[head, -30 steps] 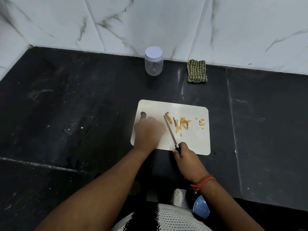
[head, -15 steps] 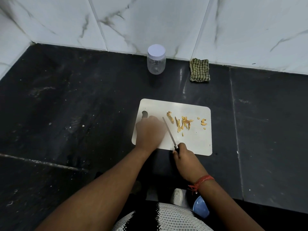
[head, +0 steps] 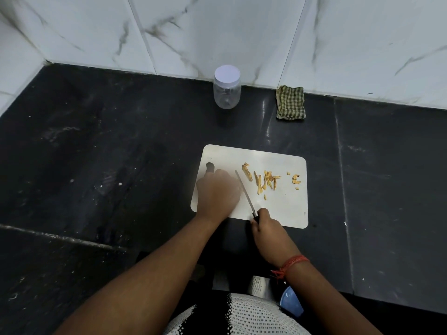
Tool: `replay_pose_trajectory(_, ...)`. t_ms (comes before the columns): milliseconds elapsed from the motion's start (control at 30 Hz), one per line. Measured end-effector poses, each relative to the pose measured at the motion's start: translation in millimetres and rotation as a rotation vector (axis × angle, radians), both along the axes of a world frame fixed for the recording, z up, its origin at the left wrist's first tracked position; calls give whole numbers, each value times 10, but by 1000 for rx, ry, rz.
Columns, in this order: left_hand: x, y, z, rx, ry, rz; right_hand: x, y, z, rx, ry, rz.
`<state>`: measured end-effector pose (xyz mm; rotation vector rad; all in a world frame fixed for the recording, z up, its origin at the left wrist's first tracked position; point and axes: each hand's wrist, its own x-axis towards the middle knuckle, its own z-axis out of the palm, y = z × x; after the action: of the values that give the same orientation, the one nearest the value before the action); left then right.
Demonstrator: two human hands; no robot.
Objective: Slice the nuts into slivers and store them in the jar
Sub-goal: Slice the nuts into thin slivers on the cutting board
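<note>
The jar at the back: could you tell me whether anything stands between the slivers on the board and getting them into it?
Only the jar's own lid, which is on the jar. The dark counter between the slivers and the jar is bare; the folded cloth lies off to the jar's right.

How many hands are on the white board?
2. The left hand rests on the cutting board's left part, fingers curled; whether it holds a nut is hidden. The right hand grips the knife at the board's near edge.
</note>
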<state>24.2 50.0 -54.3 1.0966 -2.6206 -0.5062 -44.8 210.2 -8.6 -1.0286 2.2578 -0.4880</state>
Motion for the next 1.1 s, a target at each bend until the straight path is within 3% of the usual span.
replay_pose_trajectory(1100,-26,24,-18,49,-24,32,80,-36,-59,144,-115,-39)
